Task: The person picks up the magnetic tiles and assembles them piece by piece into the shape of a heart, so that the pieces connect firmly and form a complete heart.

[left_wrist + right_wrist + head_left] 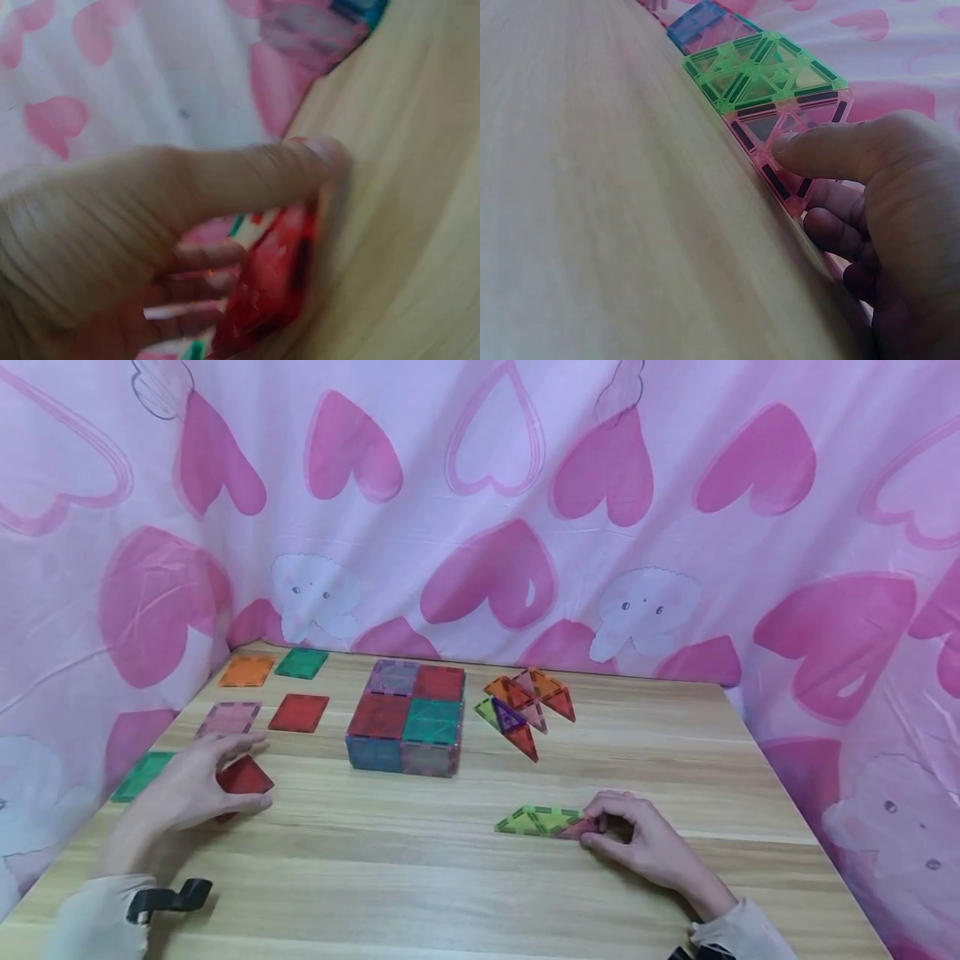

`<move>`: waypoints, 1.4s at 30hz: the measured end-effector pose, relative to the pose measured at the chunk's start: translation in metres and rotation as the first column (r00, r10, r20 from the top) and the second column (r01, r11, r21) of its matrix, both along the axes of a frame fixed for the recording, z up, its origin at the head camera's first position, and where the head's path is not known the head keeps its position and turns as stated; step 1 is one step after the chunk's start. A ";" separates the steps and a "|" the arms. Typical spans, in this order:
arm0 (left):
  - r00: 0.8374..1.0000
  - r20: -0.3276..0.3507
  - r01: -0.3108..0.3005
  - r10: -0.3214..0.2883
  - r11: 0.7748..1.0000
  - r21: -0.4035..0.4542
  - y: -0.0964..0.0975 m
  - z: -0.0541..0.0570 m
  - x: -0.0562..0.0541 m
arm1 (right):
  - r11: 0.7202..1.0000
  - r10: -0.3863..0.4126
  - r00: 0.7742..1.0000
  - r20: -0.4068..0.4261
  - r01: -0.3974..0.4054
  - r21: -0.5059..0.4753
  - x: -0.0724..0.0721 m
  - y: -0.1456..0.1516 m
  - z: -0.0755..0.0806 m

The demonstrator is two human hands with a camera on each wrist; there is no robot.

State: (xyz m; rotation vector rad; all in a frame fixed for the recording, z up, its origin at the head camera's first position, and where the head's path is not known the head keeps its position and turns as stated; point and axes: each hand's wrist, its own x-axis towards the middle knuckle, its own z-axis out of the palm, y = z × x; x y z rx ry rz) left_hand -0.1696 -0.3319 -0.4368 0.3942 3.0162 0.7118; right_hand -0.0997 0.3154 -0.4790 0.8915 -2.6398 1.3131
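Observation:
On the left side of the table, my left hand grips a red magnetic tile, thumb on the near side and fingers on the far side. The left wrist view is blurred, with the red tile tilted under the thumb. At the right front, my right hand pinches a pink triangular tile between thumb and fingers. Its edge meets light green triangular tiles, forming a strip close over the table. Behind stands a box of square magnetic tiles, topped in purple, red and green.
Orange, green, pink and red square tiles lie at the back left. Another green tile sits at the left edge. Several triangular tiles overlap right of the box. A heart-patterned curtain encloses the table.

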 end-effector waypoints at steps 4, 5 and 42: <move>0.998 0.052 -0.031 0.032 0.999 -0.025 -0.008 0.003 0.002 | 1.000 -0.007 1.000 0.013 0.007 0.001 0.001 0.001 -0.001; 0.998 0.057 -0.036 0.037 0.999 -0.022 -0.009 0.003 0.002 | 1.000 -0.012 1.000 0.019 0.012 0.001 0.001 0.001 -0.001; 0.785 -0.345 0.600 -0.515 0.494 0.629 0.172 0.075 0.011 | 0.998 0.054 0.998 -0.019 -0.053 0.036 -0.001 0.001 0.001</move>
